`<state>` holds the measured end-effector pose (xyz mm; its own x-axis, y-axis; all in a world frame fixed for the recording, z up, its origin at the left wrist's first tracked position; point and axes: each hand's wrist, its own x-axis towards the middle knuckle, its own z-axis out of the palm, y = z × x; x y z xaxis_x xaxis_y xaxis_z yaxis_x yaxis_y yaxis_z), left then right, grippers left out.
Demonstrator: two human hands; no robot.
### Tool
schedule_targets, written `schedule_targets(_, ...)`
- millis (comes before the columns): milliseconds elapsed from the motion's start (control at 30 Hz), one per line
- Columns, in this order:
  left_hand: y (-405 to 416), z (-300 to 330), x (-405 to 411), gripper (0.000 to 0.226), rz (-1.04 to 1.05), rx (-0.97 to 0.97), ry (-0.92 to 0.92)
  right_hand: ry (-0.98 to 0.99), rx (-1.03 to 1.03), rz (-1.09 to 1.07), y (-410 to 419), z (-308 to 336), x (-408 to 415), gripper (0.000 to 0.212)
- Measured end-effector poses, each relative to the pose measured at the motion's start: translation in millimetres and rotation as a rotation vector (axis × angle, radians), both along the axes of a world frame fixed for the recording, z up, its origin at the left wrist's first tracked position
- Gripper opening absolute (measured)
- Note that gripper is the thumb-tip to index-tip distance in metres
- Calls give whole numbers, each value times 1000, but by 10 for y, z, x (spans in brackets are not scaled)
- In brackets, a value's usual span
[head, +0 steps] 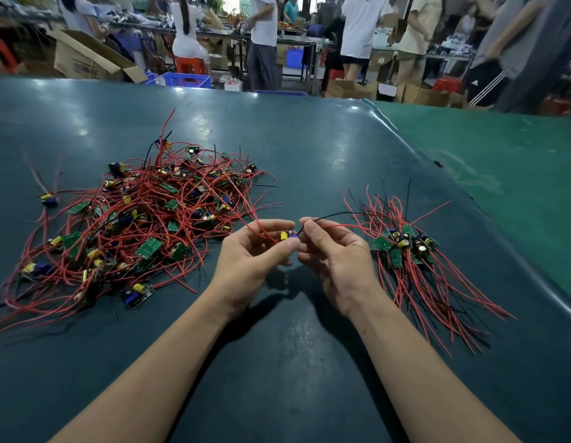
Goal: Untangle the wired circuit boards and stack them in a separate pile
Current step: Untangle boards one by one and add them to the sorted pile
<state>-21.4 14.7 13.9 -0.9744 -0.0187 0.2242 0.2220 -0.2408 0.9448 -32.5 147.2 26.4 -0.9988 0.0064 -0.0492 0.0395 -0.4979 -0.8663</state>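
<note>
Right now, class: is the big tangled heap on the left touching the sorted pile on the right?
Apart. The head view shows bare table mat between the tangled heap and the sorted pile.

Dark teal glossy table mat (309,148) fills frame; large tangled heap of red-wired green circuit boards (143,219) centre-left, smaller aligned pile of same boards (405,247) centre-right.
</note>
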Motion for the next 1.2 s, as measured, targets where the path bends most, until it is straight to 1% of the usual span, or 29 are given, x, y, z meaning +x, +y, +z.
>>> schedule_targets(133,6,23,-13,23,67,1,8,-31,3,19,-30,-15,0,7)
schedule_targets(233,-3,33,-28,29,94,-25,22,-61,87,1,-53,-44,10,17)
schedule_targets(367,7,14,-25,27,94,-62,23,-51,166,-40,-63,-61,7,22)
schedule_targets(467,14,11,-33,26,81,-43,-1,-18,230,-104,-67,-83,-7,18)
schedule_targets(533,12,9,-37,27,68,-18,-22,5,241,-109,-71,-92,-8,16)
schedule_targets(633,5,15,-40,30,41,56,-62,25,200,-87,-77,-87,-12,16)
schedule_targets(700,12,16,-51,29,42,76,-86,32,176,-110,-69,-73,-30,19)
schedule_targets(833,13,16,-68,26,68,105,-107,35,147,-261,13,-36,-86,21)
schedule_targets(967,-10,15,-72,26,98,123,-98,29,32,-397,170,-21,-153,23)
schedule_targets(1033,-22,19,-70,26,96,123,-95,29,-10,-434,200,-26,-180,25)
schedule_targets(1200,-10,29,-43,20,56,130,-83,9,-27,-496,202,-47,-205,34)
